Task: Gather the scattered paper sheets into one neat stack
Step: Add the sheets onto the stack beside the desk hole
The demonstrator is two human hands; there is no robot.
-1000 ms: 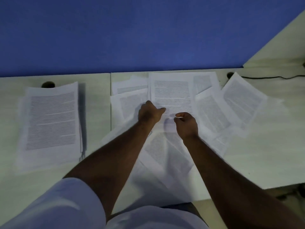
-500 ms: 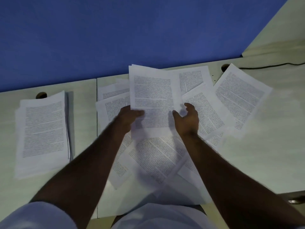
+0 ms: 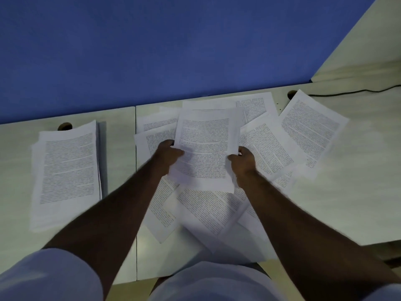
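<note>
Pale desk [image 3: 358, 192] against a blue wall [image 3: 173, 51]; we note both hands raised over a fan of printed pages. Left hand [image 3: 168, 154] curls around the left edge of the held sheets [image 3: 205, 148], thumb on top; right hand [image 3: 243, 161] clasps the right edge the same way. We cannot count the pages in the bundle; at least two edges show at its near corner. Below and around it, the loose sheets [image 3: 271, 146] overlap at odd angles, one far-right page [image 3: 312, 127] lying askew. Well apart to the left sits the stack [image 3: 67, 168], fairly square. Judged step: pick-up of a small batch, with much gathering left. Next move likely calls for squaring the edges, then carrying left onto the stack. Print is illegible; motion blur softens forearms and near pages.
</note>
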